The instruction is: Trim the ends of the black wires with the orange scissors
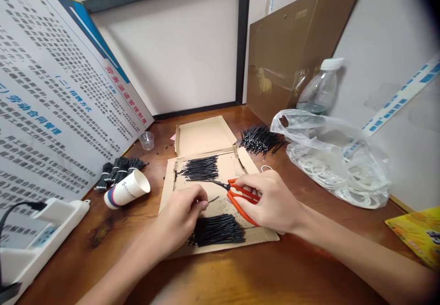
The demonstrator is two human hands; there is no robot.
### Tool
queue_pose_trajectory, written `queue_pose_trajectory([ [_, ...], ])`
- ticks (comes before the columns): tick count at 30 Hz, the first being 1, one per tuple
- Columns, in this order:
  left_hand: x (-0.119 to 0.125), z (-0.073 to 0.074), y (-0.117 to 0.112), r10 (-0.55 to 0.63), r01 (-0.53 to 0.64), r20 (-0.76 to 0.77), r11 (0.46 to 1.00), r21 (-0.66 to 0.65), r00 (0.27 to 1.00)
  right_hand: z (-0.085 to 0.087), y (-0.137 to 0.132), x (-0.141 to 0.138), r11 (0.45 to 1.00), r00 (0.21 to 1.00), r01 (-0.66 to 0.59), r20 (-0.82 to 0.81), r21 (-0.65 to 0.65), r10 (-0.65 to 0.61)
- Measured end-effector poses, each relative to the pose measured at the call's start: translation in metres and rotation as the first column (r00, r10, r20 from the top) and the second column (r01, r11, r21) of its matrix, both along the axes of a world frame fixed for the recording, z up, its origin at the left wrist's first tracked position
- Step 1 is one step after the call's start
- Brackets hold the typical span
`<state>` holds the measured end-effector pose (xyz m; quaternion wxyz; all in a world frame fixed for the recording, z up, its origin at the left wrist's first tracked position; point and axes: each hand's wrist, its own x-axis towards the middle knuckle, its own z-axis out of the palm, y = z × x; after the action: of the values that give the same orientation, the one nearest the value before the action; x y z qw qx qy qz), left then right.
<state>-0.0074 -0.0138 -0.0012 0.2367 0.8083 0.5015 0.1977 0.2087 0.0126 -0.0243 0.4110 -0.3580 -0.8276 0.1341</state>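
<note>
Brown wooden table [302, 268] fills the lower view, with a white panel [168, 48] in a black frame behind it and a printed board [62, 76] at the left. On an opened sheet of cardboard [204, 135] lie two rows of black strands, a far row [201, 167] and a near row [220, 229]. Between them the left hand [185, 209] has thumb and forefinger pressed together on a thin black strand [214, 198], its free end pointing right. Fingers of the right hand [273, 199] are wrapped around the orange handles of the snips [236, 204], whose dark blades point left beside the far row; whether those blades meet cannot be told. Off the cardboard's right edge lies a loose black pile [259, 139], near a clear plastic bag [340, 170] of white loops, while a paper cup [127, 189] lies tipped at the left, touching or just beside tied black bundles [118, 170]
</note>
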Motion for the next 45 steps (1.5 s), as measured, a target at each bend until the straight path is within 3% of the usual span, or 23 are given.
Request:
queue_pose_trajectory([
  [6, -0.0026, 0.0018, 0.001, 0.074, -0.082, 0.131, 0.995, 0.056, 0.989, 0.0001, -0.001, 0.0005, 0.998, 0.999, -0.023, 0.041, -0.051, 0.025],
  [26, 0.0016, 0.0034, 0.0014, -0.046, 0.038, 0.046, 0.985, 0.171, 0.998, -0.0029, -0.0018, -0.0017, 0.995, 0.994, -0.09, 0.065, -0.045, 0.093],
  [45, -0.0013, -0.0009, 0.0027, -0.071, 0.056, 0.092, 0.986, 0.157, 0.993, -0.0024, -0.0017, -0.0002, 0.995, 0.992, -0.101, 0.069, -0.003, 0.101],
])
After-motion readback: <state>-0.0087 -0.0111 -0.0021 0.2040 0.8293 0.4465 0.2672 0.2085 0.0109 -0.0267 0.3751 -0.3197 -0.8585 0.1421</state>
